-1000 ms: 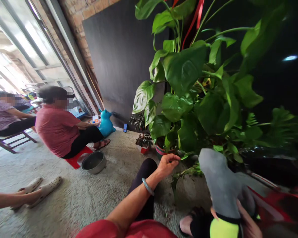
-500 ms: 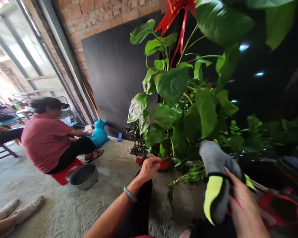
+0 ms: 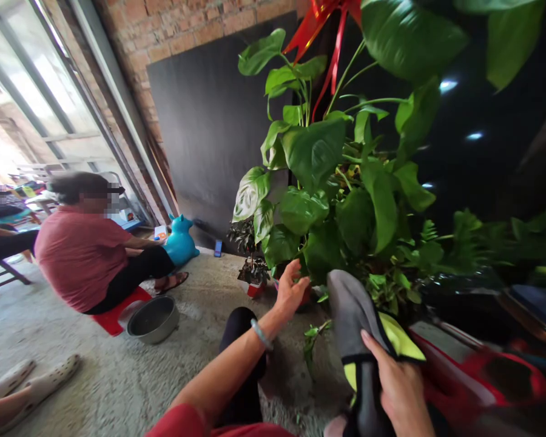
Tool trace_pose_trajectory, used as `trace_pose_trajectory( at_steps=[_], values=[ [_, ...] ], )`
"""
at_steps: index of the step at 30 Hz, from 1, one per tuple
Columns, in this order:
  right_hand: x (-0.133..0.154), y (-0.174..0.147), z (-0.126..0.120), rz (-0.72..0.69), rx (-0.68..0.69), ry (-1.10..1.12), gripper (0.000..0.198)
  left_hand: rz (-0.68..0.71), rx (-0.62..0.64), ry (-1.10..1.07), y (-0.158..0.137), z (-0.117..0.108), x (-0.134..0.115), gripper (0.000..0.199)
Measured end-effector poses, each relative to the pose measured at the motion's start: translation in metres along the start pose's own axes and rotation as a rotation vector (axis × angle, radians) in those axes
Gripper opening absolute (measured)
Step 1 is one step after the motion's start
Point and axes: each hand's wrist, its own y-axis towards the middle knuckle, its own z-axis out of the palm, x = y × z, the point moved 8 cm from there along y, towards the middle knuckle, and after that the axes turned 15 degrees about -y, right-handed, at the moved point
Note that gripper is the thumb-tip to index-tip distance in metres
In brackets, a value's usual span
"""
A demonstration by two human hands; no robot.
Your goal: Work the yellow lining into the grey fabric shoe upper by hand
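In the head view, my right hand grips a soft grey fabric piece, shaped like a shoe upper, with yellow-green panels and black edging. Its thumb lies along the grey side, and a second flap hangs below the grip; I cannot tell whether this is one piece or two. My left hand is raised to the left of the fabric, apart from it. Its fingers are spread and hold nothing. A bracelet circles the left wrist. Behind the hands stands a large leafy potted plant.
A person in a pink shirt sits on a red stool at left. Near them are a grey basin and a blue animal-shaped toy. Red bags or containers lie at right. A phone-like device leans by the dark board.
My right hand has brought the fabric leftward and turned it. My left hand has moved slightly up and right, and its fingers have spread from a closed pose.
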Motion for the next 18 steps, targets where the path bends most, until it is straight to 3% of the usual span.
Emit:
trace_pose_trajectory(
  at_steps=[2, 3, 6, 8, 10, 11, 13, 14, 16, 18],
  values=[
    [0.006, -0.005, -0.014, -0.149, -0.086, -0.133, 0.033, -0.050, 0.056, -0.066, -0.035, -0.005, -0.002, 0.068],
    [0.019, -0.010, -0.015, -0.266, -0.127, -0.204, 0.034, -0.134, 0.170, -0.107, -0.053, 0.003, -0.001, 0.077],
    [0.075, -0.044, 0.016, -0.716, -0.124, -0.428, 0.039, -0.235, 0.414, -0.272, -0.093, 0.032, -0.012, 0.090],
    [0.101, -0.072, 0.044, -0.940, -0.031, -0.502, 0.043, -0.209, 0.319, -0.357, -0.092, 0.033, -0.023, 0.077],
    [0.108, -0.088, 0.060, -1.042, 0.130, -0.460, 0.040, -0.185, 0.073, -0.396, -0.081, 0.016, -0.025, 0.064],
    [0.104, -0.086, 0.063, -1.013, 0.237, -0.392, 0.035, -0.186, -0.037, -0.405, -0.077, 0.004, -0.023, 0.061],
    [0.082, -0.058, 0.058, -0.752, 0.384, -0.195, 0.030, -0.196, -0.156, -0.409, -0.074, -0.016, -0.016, 0.060],
    [0.064, -0.035, 0.053, -0.547, 0.377, -0.076, 0.032, -0.204, -0.171, -0.408, -0.074, -0.024, -0.014, 0.060],
    [0.024, 0.013, 0.043, -0.156, 0.233, 0.133, 0.042, -0.222, -0.155, -0.403, -0.076, -0.033, -0.016, 0.059],
    [-0.001, 0.049, 0.053, 0.057, 0.127, 0.234, 0.049, -0.225, -0.096, -0.374, -0.076, -0.033, -0.032, 0.057]
  ],
)
